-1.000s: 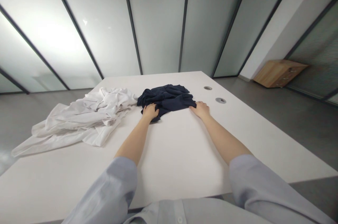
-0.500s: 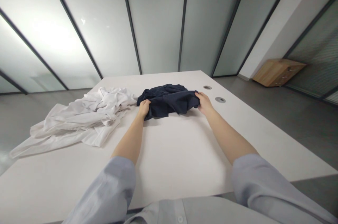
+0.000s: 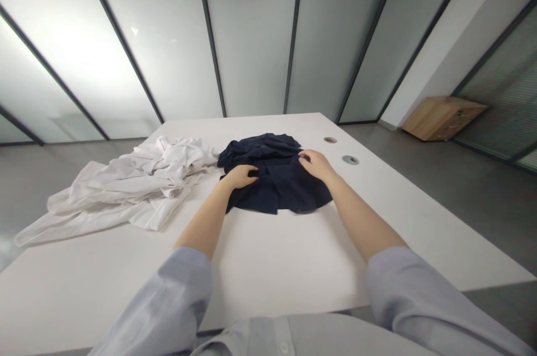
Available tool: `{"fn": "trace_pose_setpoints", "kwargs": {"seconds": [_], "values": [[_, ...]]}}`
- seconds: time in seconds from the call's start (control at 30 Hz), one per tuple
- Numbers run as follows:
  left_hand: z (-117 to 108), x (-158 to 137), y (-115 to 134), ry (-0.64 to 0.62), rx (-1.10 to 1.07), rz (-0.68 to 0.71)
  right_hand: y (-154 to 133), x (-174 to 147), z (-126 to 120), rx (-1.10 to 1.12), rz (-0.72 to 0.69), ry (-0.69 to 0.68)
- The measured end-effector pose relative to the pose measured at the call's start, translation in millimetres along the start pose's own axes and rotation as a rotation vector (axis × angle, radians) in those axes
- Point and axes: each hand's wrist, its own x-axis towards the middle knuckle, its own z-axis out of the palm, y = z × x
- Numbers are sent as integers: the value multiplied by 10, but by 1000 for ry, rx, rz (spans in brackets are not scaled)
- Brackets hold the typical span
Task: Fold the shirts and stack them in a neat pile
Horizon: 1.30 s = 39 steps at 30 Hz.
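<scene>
A dark navy garment, its exact kind not clear, lies on the white table. Its near part is spread fairly flat with a split in the lower edge, while the far part is bunched in folds. My left hand rests over the garment's left side, thumb and fingers apart. On the right side, my right hand lies over the cloth with bent fingers and a gap between thumb and fingertips. Neither hand visibly pinches the fabric.
Crumpled white clothing covers the table's left side, some hanging near the edge. Two round grommets are set in the tabletop at right. Frosted glass panels stand behind the table. A wooden cabinet is on the floor at far right.
The navy garment's near edge has come down towards me and now lies flatter on the table. Both hands have let go of its edges and moved inward over it.
</scene>
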Motion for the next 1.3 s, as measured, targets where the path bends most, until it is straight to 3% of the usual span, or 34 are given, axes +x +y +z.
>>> {"fn": "trace_pose_setpoints", "kwargs": {"seconds": [0.1,0.2,0.3,0.5,0.6,0.73,0.87,1.0,1.13,1.3], "values": [[26,-11,33,-77,1,22,-147,-60,227,-86,-100,-234],[76,-16,-17,-80,51,-50,-144,-111,389,-203,0,-369],[135,-39,-132,-29,120,-222,-33,-122,426,-255,136,-414],[191,-110,-263,69,228,-453,-30,-133,397,-300,230,-439],[219,-113,-200,135,261,-408,-212,-168,411,-322,277,-430],[288,-78,-21,197,304,-177,-433,-216,394,-357,287,-419],[346,-49,132,80,258,-80,-471,-239,351,-353,156,-337],[367,-52,190,-48,231,-246,-386,-229,380,-300,11,-330],[342,-62,213,-151,228,-295,-298,-184,423,-253,86,-460],[198,-93,196,-306,215,-234,-232,-120,390,-202,139,-512]]}}
